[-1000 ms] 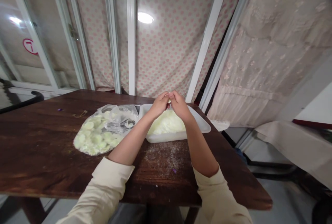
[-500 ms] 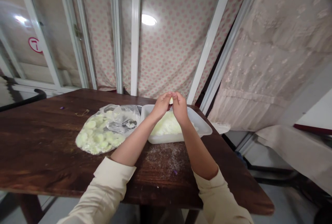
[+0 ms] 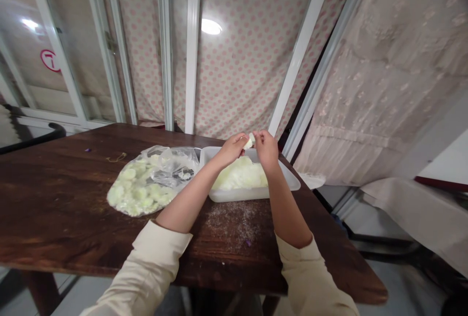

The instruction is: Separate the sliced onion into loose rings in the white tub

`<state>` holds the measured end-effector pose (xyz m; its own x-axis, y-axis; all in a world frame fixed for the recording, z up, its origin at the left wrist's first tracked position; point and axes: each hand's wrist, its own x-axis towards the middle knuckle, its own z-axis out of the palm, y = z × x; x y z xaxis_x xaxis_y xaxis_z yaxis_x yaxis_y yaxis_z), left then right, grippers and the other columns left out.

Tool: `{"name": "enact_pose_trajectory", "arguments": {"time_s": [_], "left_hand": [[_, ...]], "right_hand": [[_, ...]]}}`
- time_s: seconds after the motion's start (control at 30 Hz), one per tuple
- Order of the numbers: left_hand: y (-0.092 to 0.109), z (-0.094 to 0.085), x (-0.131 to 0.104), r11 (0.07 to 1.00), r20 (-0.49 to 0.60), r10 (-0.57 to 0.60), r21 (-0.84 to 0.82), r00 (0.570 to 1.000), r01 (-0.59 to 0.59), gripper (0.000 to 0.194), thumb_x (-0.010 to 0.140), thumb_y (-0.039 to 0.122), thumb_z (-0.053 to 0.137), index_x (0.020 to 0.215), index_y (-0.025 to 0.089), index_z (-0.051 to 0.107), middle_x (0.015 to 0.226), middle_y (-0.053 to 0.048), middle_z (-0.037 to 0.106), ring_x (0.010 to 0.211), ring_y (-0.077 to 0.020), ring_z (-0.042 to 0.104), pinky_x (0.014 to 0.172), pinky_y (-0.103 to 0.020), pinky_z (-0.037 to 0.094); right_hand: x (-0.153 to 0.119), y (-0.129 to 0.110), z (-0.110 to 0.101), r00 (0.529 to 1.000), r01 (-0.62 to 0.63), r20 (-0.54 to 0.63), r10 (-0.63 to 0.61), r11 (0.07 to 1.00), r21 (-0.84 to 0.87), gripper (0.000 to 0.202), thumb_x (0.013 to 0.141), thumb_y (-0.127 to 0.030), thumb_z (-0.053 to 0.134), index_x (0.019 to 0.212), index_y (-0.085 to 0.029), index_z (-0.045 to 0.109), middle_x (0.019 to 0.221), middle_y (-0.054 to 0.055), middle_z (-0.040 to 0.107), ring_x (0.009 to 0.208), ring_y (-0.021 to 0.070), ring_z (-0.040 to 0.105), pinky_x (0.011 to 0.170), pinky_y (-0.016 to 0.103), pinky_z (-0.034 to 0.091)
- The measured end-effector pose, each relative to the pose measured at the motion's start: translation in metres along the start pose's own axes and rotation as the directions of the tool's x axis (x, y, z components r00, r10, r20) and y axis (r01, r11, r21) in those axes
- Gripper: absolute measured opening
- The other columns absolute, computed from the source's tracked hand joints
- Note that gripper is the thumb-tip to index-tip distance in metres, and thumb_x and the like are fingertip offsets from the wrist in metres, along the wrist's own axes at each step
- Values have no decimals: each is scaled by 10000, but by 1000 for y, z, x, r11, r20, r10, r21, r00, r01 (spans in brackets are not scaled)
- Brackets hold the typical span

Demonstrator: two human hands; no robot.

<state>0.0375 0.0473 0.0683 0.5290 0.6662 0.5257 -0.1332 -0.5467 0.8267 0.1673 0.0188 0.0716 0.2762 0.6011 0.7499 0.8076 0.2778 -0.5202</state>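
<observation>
Above a white plastic tub (image 3: 237, 195), my left hand (image 3: 233, 149) pinches a small pale whitish-green slice (image 3: 250, 141), possibly several stacked together. Close on its right, my right hand (image 3: 267, 150) has its fingers curled and pinched at the slice's edge; whether they grip part of it is too small to tell. A heap of pale shreds or slices (image 3: 241, 173) fills the middle of the tub, below both hands. To the left lies a clear plastic bag (image 3: 174, 160), with many round pale green slices (image 3: 139, 193) inside it.
The dark wooden table (image 3: 73, 199) carries everything. White grains (image 3: 232, 221) are scattered in front of the tub, with a tiny purple scrap (image 3: 248, 243) among them. A thin string loop (image 3: 117, 157) lies at the back left. Behind the table stand framed glass panels with a dotted curtain (image 3: 241, 72).
My hands have moved apart from being pressed together, the right one shifting right. The pale slice now shows between them, in my left fingers. The tub and bag stay put.
</observation>
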Motion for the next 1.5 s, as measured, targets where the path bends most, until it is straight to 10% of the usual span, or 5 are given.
{"name": "enact_pose_trajectory", "arguments": {"time_s": [0.4, 0.83, 1.0, 1.23, 1.5], "left_hand": [[5, 1, 1, 996, -85, 15, -82, 996, -22, 293, 838, 377, 371, 731, 142, 508, 546, 24, 470, 442, -54, 384, 444, -186, 302], [-3, 1, 1, 998, -35, -16, 62, 999, 18, 416, 848, 510, 300, 732, 152, 477, 511, 23, 448, 446, -83, 412, 458, -207, 320], [-1, -2, 2, 988, -156, 68, 144, 985, -45, 364, 840, 445, 350, 659, 155, 475, 515, 32, 400, 490, -82, 407, 485, -205, 309], [0, -2, 3, 999, -162, 16, 46, 987, -8, 316, 839, 340, 359, 604, 151, 452, 497, 22, 456, 478, -78, 416, 477, -200, 320], [-1, 2, 1, 999, -50, -44, 29, 998, 45, 299, 856, 432, 338, 758, 166, 433, 556, 30, 453, 466, -76, 441, 443, -194, 333]], "right_hand": [[-1, -10, 13, 953, -97, 296, -70, 852, 514, 376, 788, -585, 412, 743, -212, 421, 608, -52, 412, 483, 72, 411, 474, 214, 348], [0, 6, 11, 1000, -3, 23, 2, 1000, 24, 294, 851, -443, 359, 693, -207, 436, 570, -8, 464, 555, 145, 463, 560, 273, 333], [2, 11, 13, 995, -74, 86, 54, 967, 244, 366, 775, -563, 451, 912, -226, 414, 549, -52, 445, 519, 130, 462, 535, 256, 354], [-1, -6, 17, 909, -91, 393, -142, 850, 519, 383, 787, -603, 399, 747, -222, 418, 550, -57, 416, 480, 87, 443, 485, 221, 356], [-4, -7, 10, 977, 107, 163, -140, 974, 198, 293, 871, -434, 339, 697, -212, 417, 534, -40, 411, 507, 108, 421, 523, 235, 314]]}}
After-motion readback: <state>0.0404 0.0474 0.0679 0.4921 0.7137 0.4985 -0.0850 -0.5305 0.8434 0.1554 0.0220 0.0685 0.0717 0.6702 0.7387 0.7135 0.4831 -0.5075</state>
